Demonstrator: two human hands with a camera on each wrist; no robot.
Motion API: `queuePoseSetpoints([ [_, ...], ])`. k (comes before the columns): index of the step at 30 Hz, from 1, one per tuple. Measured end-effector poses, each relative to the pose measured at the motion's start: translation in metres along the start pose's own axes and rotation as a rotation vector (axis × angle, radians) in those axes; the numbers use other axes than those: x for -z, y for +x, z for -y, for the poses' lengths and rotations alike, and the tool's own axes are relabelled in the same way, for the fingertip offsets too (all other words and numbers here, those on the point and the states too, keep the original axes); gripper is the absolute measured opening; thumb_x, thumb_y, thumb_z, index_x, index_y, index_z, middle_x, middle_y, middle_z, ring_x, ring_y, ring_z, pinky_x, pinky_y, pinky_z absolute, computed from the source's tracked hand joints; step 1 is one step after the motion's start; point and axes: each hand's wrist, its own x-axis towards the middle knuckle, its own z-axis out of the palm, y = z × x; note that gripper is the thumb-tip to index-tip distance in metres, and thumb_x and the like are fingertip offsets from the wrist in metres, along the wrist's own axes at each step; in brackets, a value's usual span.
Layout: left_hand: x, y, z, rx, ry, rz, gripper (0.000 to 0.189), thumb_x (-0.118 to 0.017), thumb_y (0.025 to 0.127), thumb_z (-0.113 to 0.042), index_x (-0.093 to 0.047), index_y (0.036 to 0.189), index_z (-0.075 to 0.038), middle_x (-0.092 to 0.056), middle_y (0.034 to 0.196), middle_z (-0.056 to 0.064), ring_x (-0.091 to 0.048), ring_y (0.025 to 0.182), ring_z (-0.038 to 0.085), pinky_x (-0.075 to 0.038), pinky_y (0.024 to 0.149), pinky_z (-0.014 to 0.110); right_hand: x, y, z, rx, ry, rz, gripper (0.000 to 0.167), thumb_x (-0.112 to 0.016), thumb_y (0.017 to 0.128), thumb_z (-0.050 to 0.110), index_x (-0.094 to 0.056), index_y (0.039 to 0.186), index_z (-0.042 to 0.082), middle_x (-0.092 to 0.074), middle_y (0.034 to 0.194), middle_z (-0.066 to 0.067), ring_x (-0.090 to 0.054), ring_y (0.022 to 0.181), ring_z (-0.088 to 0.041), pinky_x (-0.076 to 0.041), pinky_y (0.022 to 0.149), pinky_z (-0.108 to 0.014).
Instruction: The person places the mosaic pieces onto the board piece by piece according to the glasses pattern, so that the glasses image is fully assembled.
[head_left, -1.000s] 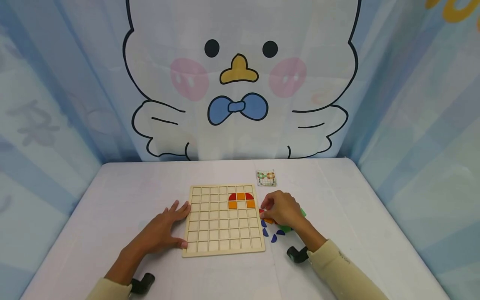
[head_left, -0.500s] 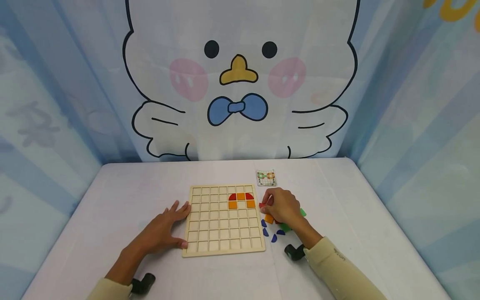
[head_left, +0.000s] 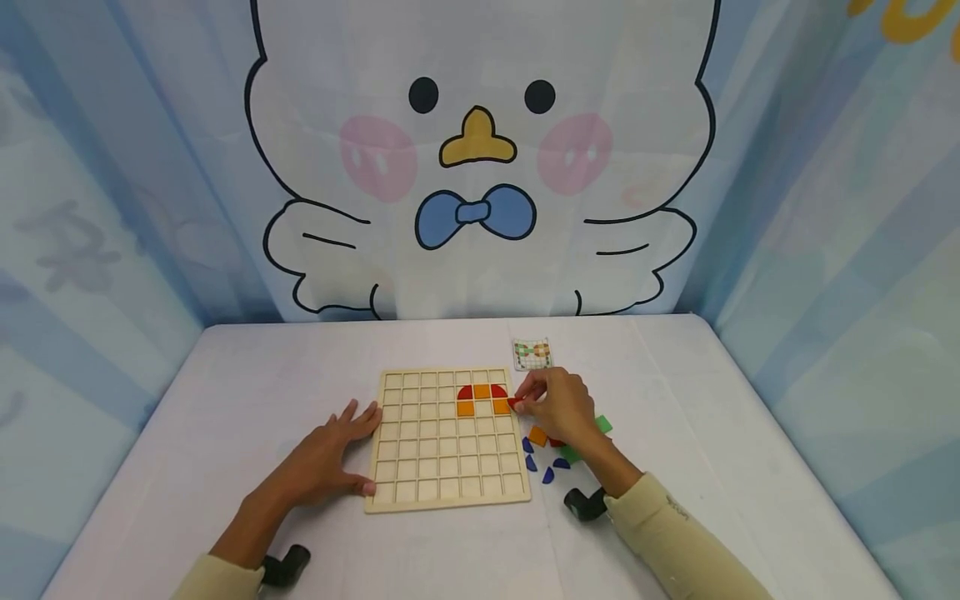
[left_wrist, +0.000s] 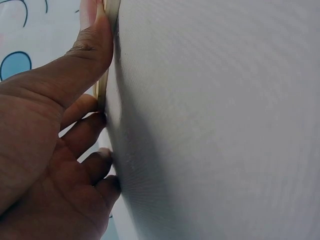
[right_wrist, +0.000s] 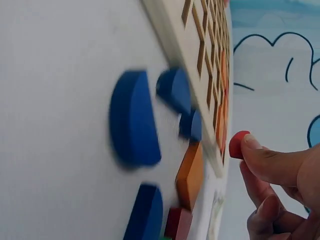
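A wooden grid board (head_left: 448, 454) lies on the table. Near its upper right, two red quarter-round pieces (head_left: 465, 392) and several orange square pieces (head_left: 482, 391) fill cells. My left hand (head_left: 322, 458) rests along the board's left edge, fingers spread; the left wrist view shows the thumb (left_wrist: 87, 55) on the rim. Between thumb and fingertips, my right hand (head_left: 564, 408) pinches a small red block (right_wrist: 239, 144), close over the board's right edge beside an orange square. The block's full outline is partly covered by the thumb.
Right of the board lie several blue half-round blocks (right_wrist: 135, 118), a loose orange block (head_left: 538, 436) and green blocks (head_left: 602, 424), partly behind the right arm. A small pattern card (head_left: 532, 354) lies beyond the board's right corner. A printed curtain (head_left: 480, 275) stands behind the table.
My right hand has moved up and left from the loose pieces to the board's right edge, with the red block pinched in it. The left hand and the board have stayed put.
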Motion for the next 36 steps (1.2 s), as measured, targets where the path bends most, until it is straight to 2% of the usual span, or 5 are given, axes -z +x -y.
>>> queuePoseSetpoints([
  [10, 0.0, 0.0, 0.001, -0.006, 0.003, -0.004, 0.118, -0.097, 0.068, -0.043, -0.037, 0.165, -0.011, -0.031, 0.173, 0.013, -0.021, 0.16, 0.053, -0.026, 0.123, 0.077, -0.019, -0.005, 0.023, 0.084, 0.072, 0.096, 0.016, -0.092, 0.084, 0.024, -0.077, 0.081, 0.026, -0.068, 0.073, 0.009, -0.06, 0.075, -0.014, -0.044, 0.063, -0.03],
  [18, -0.001, 0.001, 0.003, -0.019, -0.008, -0.009, 0.118, -0.096, 0.069, -0.043, -0.037, 0.165, -0.011, -0.031, 0.173, 0.013, -0.02, 0.16, 0.053, -0.024, 0.123, 0.077, -0.036, -0.004, 0.035, 0.122, 0.084, 0.16, 0.015, -0.093, 0.083, 0.024, -0.078, 0.082, 0.025, -0.068, 0.074, 0.009, -0.06, 0.071, -0.012, -0.046, 0.06, -0.031],
  [30, -0.001, 0.002, 0.004, -0.024, 0.011, -0.013, 0.116, -0.096, 0.071, -0.042, -0.036, 0.166, -0.012, -0.031, 0.174, 0.012, -0.021, 0.16, 0.053, -0.026, 0.123, 0.077, -0.042, -0.001, 0.043, 0.128, -0.034, 0.152, 0.017, -0.092, 0.085, 0.028, -0.077, 0.076, 0.028, -0.07, 0.073, 0.011, -0.06, 0.068, -0.012, -0.047, 0.056, -0.032],
  [36, -0.001, 0.001, 0.003, -0.019, 0.004, -0.011, 0.116, -0.096, 0.07, -0.043, -0.037, 0.166, -0.012, -0.031, 0.173, 0.012, -0.021, 0.159, 0.054, -0.026, 0.122, 0.077, -0.041, -0.002, 0.041, 0.097, -0.028, 0.142, 0.015, -0.092, 0.085, 0.028, -0.079, 0.077, 0.028, -0.074, 0.078, 0.011, -0.062, 0.072, -0.012, -0.046, 0.059, -0.032],
])
